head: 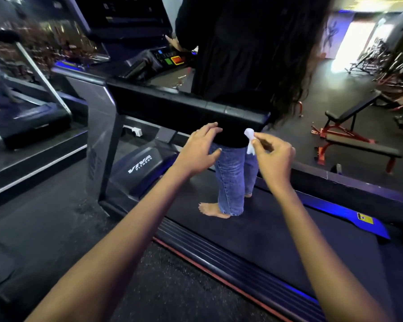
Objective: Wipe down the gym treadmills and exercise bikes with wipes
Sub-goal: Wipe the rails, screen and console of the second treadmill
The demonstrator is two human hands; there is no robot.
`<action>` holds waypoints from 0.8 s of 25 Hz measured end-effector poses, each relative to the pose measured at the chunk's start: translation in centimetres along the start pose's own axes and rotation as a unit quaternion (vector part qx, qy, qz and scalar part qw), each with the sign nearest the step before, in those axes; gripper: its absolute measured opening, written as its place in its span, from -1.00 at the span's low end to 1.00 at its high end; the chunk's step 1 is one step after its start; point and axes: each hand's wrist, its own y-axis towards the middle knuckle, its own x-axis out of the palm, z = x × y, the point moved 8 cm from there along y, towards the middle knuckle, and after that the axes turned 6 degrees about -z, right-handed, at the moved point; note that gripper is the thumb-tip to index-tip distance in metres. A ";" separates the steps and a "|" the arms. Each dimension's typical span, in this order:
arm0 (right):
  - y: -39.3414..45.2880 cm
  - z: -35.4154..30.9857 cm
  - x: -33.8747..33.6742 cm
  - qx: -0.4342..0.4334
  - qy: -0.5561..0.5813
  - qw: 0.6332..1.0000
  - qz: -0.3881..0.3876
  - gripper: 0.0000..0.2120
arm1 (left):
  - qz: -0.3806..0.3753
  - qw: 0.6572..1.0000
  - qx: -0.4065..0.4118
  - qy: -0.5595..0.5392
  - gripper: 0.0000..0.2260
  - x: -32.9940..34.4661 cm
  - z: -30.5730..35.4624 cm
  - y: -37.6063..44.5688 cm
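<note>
A dark treadmill fills the middle of the view, its black side handrail (186, 110) running across in front of me. My right hand (273, 156) pinches a small crumpled white wipe (250, 141) just below the rail's near end. My left hand (199, 151) hovers beside it with fingers spread and relaxed, holding nothing, its fingertips close under the rail. The belt (277, 231) lies below both hands.
A person in a black top and jeans (233, 180) stands barefoot on the belt, a hand at the console (172, 59). Another treadmill (30, 117) stands at left. A red-framed bench (358, 145) and racks sit at right on the dark floor.
</note>
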 end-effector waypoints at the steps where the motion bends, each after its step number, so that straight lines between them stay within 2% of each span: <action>1: 0.8 0.1 -0.3 -0.001 -0.002 1.000 0.013 -0.89 | 0.008 1.000 0.023 0.012 -0.53 0.0 0.2 1.0; 5: 4.5 -0.1 -0.2 -0.013 0.000 0.998 0.056 -0.82 | 0.083 0.992 0.085 0.029 -0.53 -1.5 0.0 4.0; 9: 6.2 -2.5 1.8 -0.073 0.004 0.996 0.057 -0.82 | 0.131 0.983 0.122 0.041 -0.56 -3.1 -1.5 5.3; 16: 6.4 -6.4 10.9 -0.141 0.004 0.990 0.013 -0.83 | 0.171 0.979 0.102 0.036 -0.59 -6.6 -9.6 2.9; 20: 6.1 -8.4 17.5 -0.131 0.030 0.991 -0.003 -0.82 | 0.150 0.985 0.076 0.035 -0.58 -9.2 -15.8 0.9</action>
